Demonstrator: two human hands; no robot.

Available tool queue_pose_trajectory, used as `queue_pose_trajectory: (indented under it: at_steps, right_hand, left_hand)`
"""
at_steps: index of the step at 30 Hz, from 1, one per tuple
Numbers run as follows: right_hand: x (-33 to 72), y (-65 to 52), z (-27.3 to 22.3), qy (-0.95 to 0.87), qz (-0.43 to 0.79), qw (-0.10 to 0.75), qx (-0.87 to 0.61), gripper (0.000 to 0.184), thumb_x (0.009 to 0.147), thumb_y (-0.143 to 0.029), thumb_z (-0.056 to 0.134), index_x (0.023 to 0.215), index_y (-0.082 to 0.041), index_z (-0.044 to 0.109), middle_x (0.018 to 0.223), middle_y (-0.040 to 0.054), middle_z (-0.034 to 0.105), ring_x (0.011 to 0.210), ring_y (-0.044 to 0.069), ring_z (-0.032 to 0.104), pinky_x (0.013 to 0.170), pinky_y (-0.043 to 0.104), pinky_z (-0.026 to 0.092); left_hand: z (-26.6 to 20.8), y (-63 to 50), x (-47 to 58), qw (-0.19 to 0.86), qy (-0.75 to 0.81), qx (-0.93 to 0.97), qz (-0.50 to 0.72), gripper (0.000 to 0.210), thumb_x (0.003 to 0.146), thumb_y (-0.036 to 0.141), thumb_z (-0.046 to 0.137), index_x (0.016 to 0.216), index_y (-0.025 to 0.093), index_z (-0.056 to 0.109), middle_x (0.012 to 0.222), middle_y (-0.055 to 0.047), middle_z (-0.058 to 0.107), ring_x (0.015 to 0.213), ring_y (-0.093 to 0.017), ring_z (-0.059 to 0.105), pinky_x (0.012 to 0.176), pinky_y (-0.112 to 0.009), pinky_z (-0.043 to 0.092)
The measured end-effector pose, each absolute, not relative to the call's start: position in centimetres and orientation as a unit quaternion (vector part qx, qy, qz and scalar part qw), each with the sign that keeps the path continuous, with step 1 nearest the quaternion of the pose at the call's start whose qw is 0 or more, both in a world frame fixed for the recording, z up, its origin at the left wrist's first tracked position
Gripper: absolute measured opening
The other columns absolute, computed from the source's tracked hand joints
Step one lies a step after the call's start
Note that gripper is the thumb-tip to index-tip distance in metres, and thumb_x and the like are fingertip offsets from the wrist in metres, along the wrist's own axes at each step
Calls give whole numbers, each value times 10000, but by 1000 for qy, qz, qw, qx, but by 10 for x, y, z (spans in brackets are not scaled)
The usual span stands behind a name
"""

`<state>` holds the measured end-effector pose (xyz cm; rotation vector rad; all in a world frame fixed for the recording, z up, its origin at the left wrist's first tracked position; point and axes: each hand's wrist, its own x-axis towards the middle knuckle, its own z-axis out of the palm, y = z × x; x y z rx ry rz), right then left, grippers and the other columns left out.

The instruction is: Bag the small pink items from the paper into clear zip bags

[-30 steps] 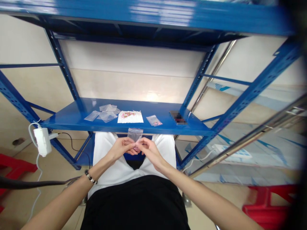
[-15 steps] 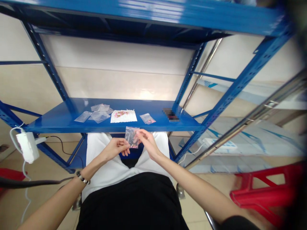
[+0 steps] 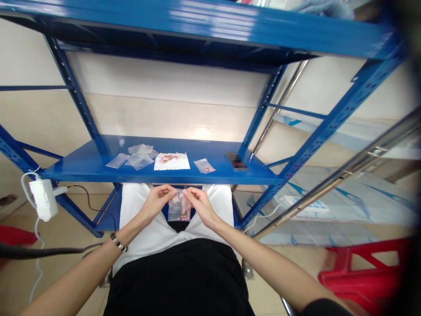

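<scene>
Between my hands, just below the shelf's front edge, hangs a small clear zip bag [image 3: 179,210] with several pink beads at its bottom. My left hand [image 3: 161,198] pinches the bag's top left corner. At the top right corner, the thumb and fingers of my right hand [image 3: 200,202] are closed on it too. On the shelf beyond lies a white cloth or paper [image 3: 176,163] with a pile of pink and brownish beads [image 3: 169,158]. To its right rests another zip bag [image 3: 204,166] with a few pink beads inside.
Several flat clear bags [image 3: 140,157] overlap at the left of the blue shelf [image 3: 98,173]. A pixelated dark object [image 3: 237,162] lies at the right. A white power adapter [image 3: 43,199] hangs by the left post; a red stool [image 3: 365,272] stands at lower right.
My left hand has gone from the bag's lower side up to its top edge, and my right hand also grips the top now. The bag hangs lower, with the beads at its bottom.
</scene>
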<state>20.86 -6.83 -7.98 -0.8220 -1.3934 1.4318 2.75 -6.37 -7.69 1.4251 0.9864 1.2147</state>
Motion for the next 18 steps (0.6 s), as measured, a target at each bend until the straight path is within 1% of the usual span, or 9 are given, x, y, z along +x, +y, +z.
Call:
queue_pose_trajectory:
  at_steps: [6,9,11,14,16,18]
  right_hand:
    - [218,-75,-67,-611,547,471,-325,358,893,-472,614,811,-130,682,556,11,628,477,130,572,490,233,439]
    - [222,-71,-62,-623,541,467,-319,364,901,-463,609,784,-126,685,538,19,627,467,127,565,507,238,441]
    - [224,-67,-62,-628,539,461,-320,365,890,-464,623,773,-124,686,561,26,635,486,129,577,510,238,451]
    - [222,-64,-64,-635,558,431,-317,377,879,-491,625,824,-123,686,642,41,661,524,138,602,484,232,465]
    - [220,-67,-66,-638,578,402,-314,389,875,-514,619,830,-130,662,680,41,666,511,136,601,447,227,461]
    - [218,-71,-66,-646,578,388,-312,399,876,-527,612,781,-140,625,631,17,634,467,118,568,420,212,440]
  left_hand:
    - [-69,-79,29,452,391,601,531,278,819,399,716,782,124,698,693,-45,687,644,-140,603,634,-236,460]
    - [-68,-75,29,448,382,609,531,277,836,394,699,783,122,703,693,-58,701,648,-152,623,653,-248,477]
    - [-69,-71,29,441,387,615,527,280,835,395,697,776,122,702,699,-62,705,644,-153,624,639,-245,476]
    - [-69,-67,30,431,396,628,513,276,820,393,707,764,124,690,710,-60,703,642,-151,623,624,-238,475]
    - [-69,-69,31,432,386,645,499,272,818,390,705,768,124,681,716,-56,697,658,-153,628,641,-238,481]
    - [-68,-74,33,433,372,662,486,270,831,389,690,789,123,679,719,-52,691,672,-153,627,651,-237,482]
